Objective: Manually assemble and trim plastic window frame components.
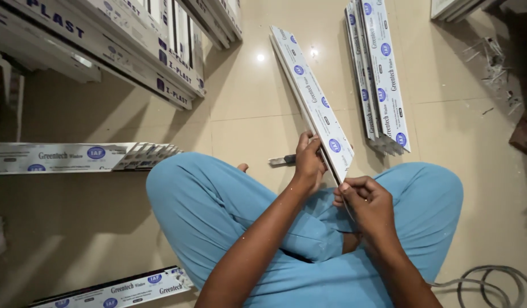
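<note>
I sit cross-legged on the tiled floor in light blue trousers. A long white plastic profile strip (312,94) with blue round marks runs from my lap away to the upper left. My left hand (309,162) grips its near part on the left side. My right hand (369,199) pinches the near end, where a thin edge or film runs down from the strip; which of the two I cannot tell. A small dark-handled tool (282,161) lies on the floor just left of my left hand.
More white profile strips (380,80) lie on the floor to the right. Stacks of long profiles (132,45) sit at the upper left, another bundle (75,157) at the left, one piece (120,288) at the lower left. A grey cable (491,282) coils at the lower right. Scraps (494,63) lie upper right.
</note>
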